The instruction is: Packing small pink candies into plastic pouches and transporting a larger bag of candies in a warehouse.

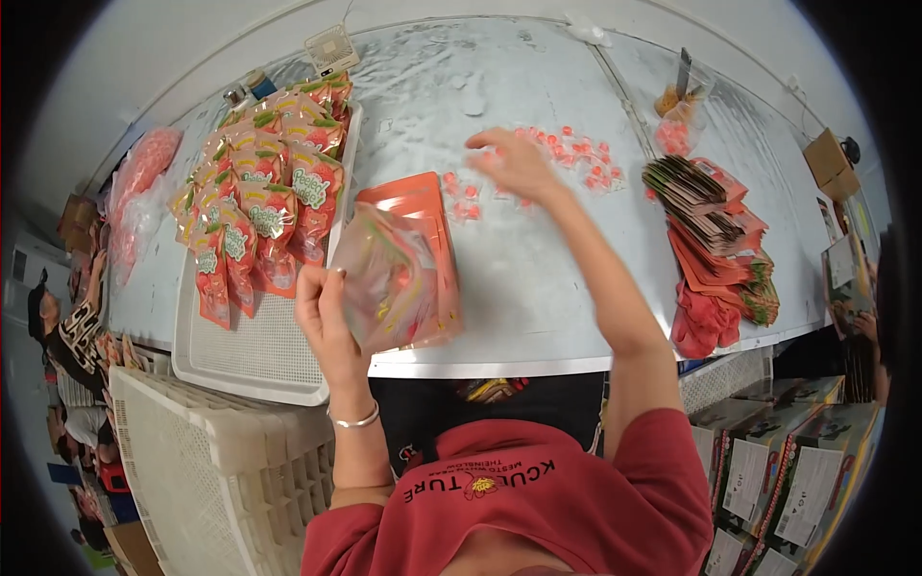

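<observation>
Pinching pouch (392,278) in left hand (327,312); cannot tell opening or hold of right hand (517,165) — could scatter sachets (596,175) by brushing.

The printed, short-sleeved shirt (519,494) is red, the bangle (357,420) silver
</observation>
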A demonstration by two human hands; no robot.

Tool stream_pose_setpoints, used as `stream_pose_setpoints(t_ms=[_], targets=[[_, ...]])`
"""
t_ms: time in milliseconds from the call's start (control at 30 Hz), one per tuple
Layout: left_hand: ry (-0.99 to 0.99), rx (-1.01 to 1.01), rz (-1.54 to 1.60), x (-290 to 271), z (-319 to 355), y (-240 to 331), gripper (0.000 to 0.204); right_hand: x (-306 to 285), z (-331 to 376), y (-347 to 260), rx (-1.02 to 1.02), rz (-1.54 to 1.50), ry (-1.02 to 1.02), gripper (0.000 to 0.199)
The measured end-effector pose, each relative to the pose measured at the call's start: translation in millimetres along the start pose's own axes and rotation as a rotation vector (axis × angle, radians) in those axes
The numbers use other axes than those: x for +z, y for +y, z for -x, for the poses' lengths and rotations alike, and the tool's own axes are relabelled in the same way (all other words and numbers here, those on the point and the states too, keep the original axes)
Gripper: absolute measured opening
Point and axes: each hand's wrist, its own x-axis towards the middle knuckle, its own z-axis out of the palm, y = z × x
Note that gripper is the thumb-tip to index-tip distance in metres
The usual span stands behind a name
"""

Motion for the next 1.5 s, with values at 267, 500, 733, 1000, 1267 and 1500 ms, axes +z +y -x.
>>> stream_pose_setpoints(t_ms=[267, 500, 733, 1000, 1267, 1500], targets=[[-0.035, -0.183, 0.096, -20, 17, 6, 0.021, 105, 43, 72, 0.090, 0.737, 0.148, 0.036], [-0.101, -0.156, 0.152, 2, 14, -2, 0.018, 60, 120, 98, 0.015, 0.512, 0.165, 0.024], [-0.066, -0.160, 0.198, -16, 17, 13, 0.016, -50, 86, 84, 0.230, -0.282, 0.151, 0.027], [-0.080, -0.159, 0.132, -10, 22, 18, 0.017, 43, 110, 61, -0.095, 0.540, 0.105, 0.026], [-0.097, -0.214, 0.185, -15, 21, 20, 0.018, -7, 112, 83, 0.479, 0.249, -0.324, 0.042], [-0.123, -0.192, 0.177, 1, 13, 10, 0.018, 23, 135, 59, 0.073, 0.625, 0.058, 0.035]])
